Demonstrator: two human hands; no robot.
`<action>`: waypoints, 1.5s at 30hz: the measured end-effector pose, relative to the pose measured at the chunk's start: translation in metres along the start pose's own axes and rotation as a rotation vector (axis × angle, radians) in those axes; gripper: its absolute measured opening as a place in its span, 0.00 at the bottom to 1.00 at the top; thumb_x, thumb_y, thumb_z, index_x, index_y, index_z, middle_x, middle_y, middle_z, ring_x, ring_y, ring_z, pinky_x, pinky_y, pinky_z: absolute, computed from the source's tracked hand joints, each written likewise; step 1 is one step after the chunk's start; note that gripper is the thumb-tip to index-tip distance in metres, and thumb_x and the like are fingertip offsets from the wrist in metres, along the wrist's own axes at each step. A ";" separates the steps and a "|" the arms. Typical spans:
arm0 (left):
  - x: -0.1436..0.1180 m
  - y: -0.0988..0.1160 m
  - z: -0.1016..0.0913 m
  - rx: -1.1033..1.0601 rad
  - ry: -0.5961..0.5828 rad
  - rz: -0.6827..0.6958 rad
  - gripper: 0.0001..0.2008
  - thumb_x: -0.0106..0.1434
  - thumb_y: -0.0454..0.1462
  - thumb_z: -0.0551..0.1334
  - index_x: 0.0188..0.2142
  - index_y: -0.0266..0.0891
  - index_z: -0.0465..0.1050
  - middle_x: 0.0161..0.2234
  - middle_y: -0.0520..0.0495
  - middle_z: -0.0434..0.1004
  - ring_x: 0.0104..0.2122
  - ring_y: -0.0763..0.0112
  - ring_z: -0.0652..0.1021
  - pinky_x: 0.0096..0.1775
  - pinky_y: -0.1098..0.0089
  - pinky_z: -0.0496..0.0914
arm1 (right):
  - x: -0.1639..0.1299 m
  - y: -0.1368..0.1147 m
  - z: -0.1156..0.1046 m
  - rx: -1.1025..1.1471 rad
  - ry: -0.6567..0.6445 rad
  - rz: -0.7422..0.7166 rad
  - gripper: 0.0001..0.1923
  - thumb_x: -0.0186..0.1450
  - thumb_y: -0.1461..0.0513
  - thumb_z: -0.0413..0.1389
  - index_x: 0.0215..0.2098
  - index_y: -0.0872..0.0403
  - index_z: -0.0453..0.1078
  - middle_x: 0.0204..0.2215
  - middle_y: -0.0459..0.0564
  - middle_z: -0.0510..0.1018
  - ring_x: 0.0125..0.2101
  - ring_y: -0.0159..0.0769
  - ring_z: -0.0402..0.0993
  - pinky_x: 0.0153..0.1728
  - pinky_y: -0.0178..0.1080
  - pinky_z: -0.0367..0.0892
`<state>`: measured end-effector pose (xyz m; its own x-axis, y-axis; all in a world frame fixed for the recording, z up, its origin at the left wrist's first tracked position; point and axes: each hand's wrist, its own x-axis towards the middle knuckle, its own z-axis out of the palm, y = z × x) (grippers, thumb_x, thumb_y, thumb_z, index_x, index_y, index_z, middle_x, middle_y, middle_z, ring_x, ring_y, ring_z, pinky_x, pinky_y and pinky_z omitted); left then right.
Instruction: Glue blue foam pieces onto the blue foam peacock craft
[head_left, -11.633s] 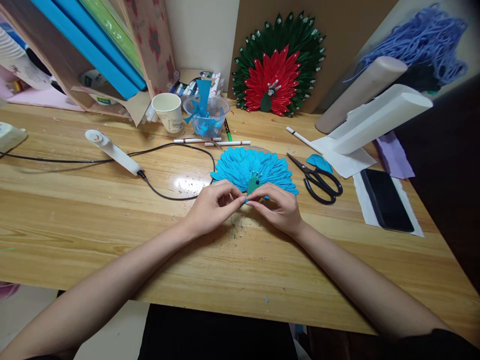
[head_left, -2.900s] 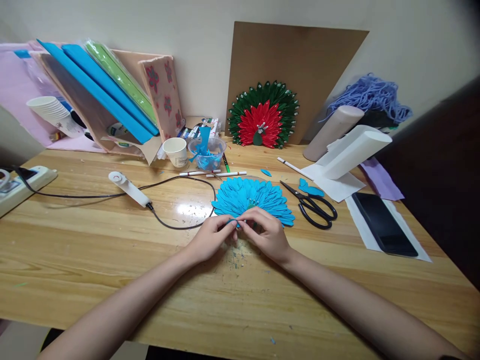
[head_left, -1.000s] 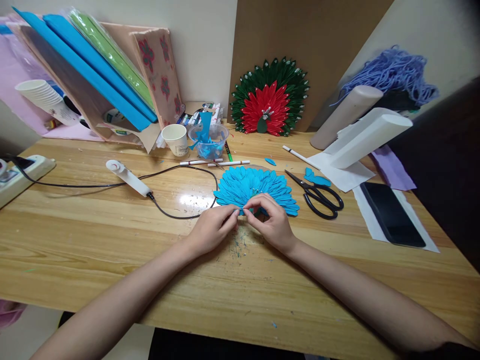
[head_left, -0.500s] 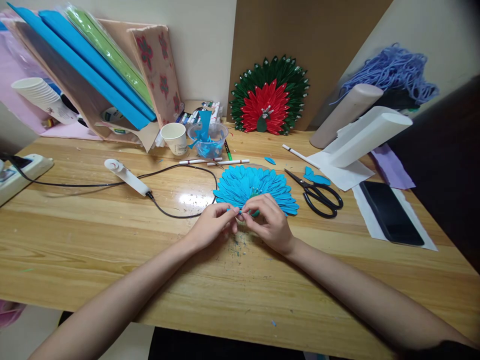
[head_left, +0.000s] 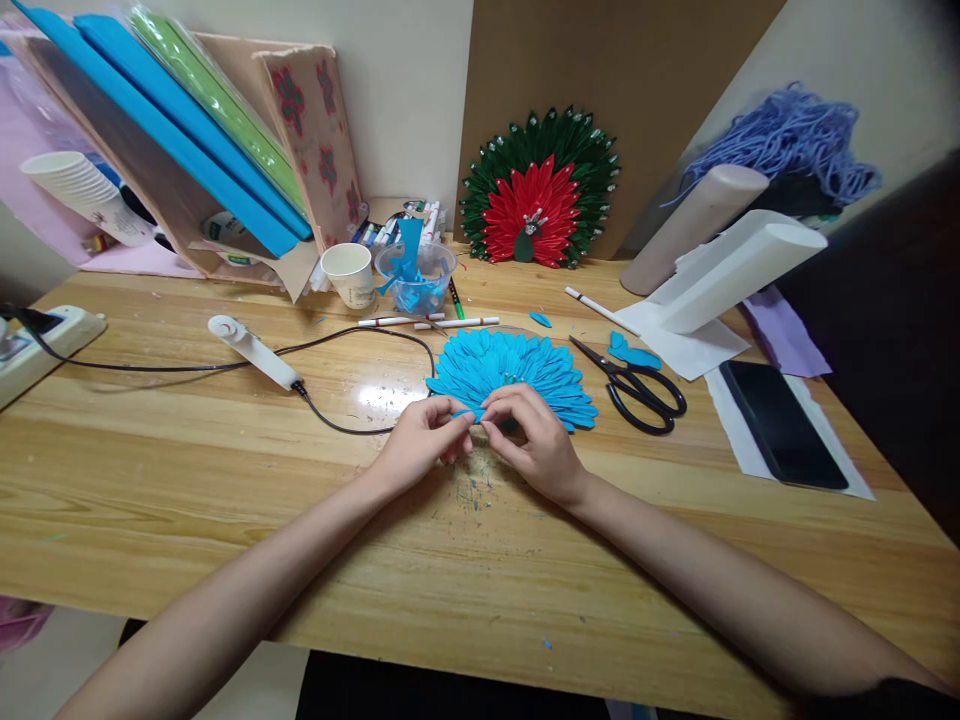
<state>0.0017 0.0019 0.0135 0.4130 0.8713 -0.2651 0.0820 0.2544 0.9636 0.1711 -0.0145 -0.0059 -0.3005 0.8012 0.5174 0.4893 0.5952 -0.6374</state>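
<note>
My left hand pinches a small blue paper petal between thumb and forefinger. Across from it, the fingertips of my right hand are closed at the petal's other end; the two hands almost meet. Just behind them lies a fan of layered blue petals, its front middle covered by my right hand. Black-handled scissors rest right of the fan, with blue scraps beside them. One loose blue petal lies behind the fan.
A white glue gun with a black cord lies at left. Behind stand a paper cup, a clear bowl of blue scraps and a red-green petal fan. A phone and paper rolls are at right.
My fingertips have shifted slightly on the small petal, and more of its blue shows between them. Everything else on the table stays where it was.
</note>
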 end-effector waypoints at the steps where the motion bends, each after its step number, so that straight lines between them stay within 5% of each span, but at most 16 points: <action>1: 0.000 0.000 0.000 0.001 0.002 0.000 0.16 0.53 0.47 0.63 0.27 0.33 0.68 0.18 0.53 0.71 0.14 0.82 0.65 0.18 0.78 0.58 | 0.000 0.000 0.000 0.018 -0.004 0.017 0.03 0.63 0.66 0.52 0.34 0.51 0.65 0.34 0.50 0.72 0.38 0.38 0.70 0.39 0.42 0.67; 9: -0.002 -0.003 0.000 0.047 -0.009 0.042 0.14 0.57 0.45 0.61 0.28 0.33 0.70 0.21 0.50 0.73 0.16 0.81 0.68 0.20 0.77 0.62 | 0.000 0.000 0.001 0.112 0.012 0.111 0.03 0.61 0.66 0.54 0.32 0.52 0.66 0.30 0.48 0.73 0.33 0.35 0.71 0.35 0.39 0.68; 21: -0.007 -0.007 -0.006 0.526 0.075 0.247 0.12 0.61 0.42 0.58 0.31 0.36 0.75 0.24 0.47 0.77 0.20 0.77 0.70 0.23 0.76 0.63 | 0.000 -0.001 0.001 0.143 0.020 0.148 0.04 0.60 0.68 0.55 0.30 0.52 0.66 0.29 0.47 0.72 0.32 0.34 0.70 0.34 0.37 0.67; 26: -0.006 -0.008 -0.005 0.470 0.075 0.211 0.13 0.61 0.42 0.57 0.30 0.35 0.74 0.23 0.48 0.77 0.19 0.77 0.71 0.22 0.76 0.65 | 0.000 0.000 0.001 0.177 0.027 0.163 0.04 0.60 0.67 0.55 0.30 0.52 0.67 0.29 0.47 0.72 0.33 0.33 0.70 0.34 0.38 0.68; 32: -0.004 -0.011 -0.004 0.337 0.068 0.213 0.13 0.60 0.43 0.59 0.30 0.34 0.73 0.23 0.47 0.77 0.20 0.76 0.74 0.23 0.76 0.68 | -0.001 0.005 0.005 0.385 0.060 0.349 0.06 0.58 0.63 0.58 0.34 0.52 0.65 0.32 0.47 0.71 0.33 0.33 0.72 0.34 0.37 0.71; 45: -0.003 -0.013 -0.006 0.474 0.097 0.242 0.11 0.60 0.41 0.59 0.31 0.34 0.74 0.23 0.47 0.78 0.21 0.75 0.75 0.24 0.76 0.69 | -0.001 0.005 0.006 0.470 0.056 0.355 0.08 0.58 0.64 0.57 0.30 0.52 0.60 0.29 0.45 0.69 0.32 0.31 0.69 0.35 0.37 0.69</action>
<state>-0.0059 -0.0014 0.0012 0.3872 0.9219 -0.0139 0.4041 -0.1562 0.9013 0.1687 -0.0121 -0.0135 -0.1344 0.9596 0.2472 0.1330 0.2647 -0.9551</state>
